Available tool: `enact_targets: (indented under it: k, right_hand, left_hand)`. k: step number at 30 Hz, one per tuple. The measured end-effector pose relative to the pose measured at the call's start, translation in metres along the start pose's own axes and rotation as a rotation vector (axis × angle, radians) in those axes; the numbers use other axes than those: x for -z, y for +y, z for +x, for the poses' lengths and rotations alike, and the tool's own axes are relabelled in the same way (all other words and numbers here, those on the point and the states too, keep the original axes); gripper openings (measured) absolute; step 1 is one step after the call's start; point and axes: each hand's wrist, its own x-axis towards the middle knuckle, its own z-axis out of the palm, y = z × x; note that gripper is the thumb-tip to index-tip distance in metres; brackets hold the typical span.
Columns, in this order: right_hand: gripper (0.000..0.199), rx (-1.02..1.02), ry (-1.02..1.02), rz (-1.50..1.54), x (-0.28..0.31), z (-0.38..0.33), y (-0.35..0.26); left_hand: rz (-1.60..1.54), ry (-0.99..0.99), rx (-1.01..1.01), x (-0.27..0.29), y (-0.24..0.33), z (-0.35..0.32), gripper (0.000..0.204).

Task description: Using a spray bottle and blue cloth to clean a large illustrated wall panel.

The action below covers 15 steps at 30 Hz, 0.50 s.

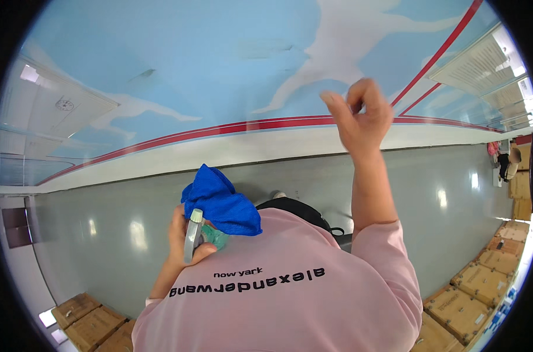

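Left of centre, our left hand (177, 239) grasps a spray bottle (192, 239), blue cloth (220, 202) bunched alongside — if its fingers slacken, either could drop. Upper right, our right hand (363, 116) half-curls, apparently empty.

The wall (207, 58) at 12 o'clock is pale blue with white shapes (348, 41) and a red stripe (295, 122). Pale panels (471, 64) show at 2. The grey floor (395, 170) shines, light (138, 234) glinting at 3 and 8. Brown boxes (461, 306) stand at 4 and 7.
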Motion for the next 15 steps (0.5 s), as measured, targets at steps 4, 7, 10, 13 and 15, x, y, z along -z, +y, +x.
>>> enact_targets:
  k: [4,7,10,13,15]
  right_hand:
    - [0.047,0.437,0.288,-0.342,-0.024,0.046,-0.011]
    - [0.063,0.727,0.396,-0.380,-0.034,0.059,-0.014]
    - [0.071,0.561,0.108,-0.573,-0.031,0.053,-0.008]
    - [0.072,0.521,0.074,-0.626,-0.027,0.053,-0.001]
    - [0.071,0.696,0.151,-0.762,-0.027,0.058,0.015]
  left_hand:
    - [0.002,0.018,-0.028,-0.002,-0.001,0.002,0.089]
    - [-0.022,0.036,-0.033,-0.004,-0.001,0.003,0.089]
    - [-0.049,0.048,-0.007,-0.005,0.003,0.002,0.090]
    - [-0.070,0.066,0.003,-0.009,0.006,0.003,0.091]
    - [-0.074,0.081,-0.010,-0.006,0.006,0.004,0.091]
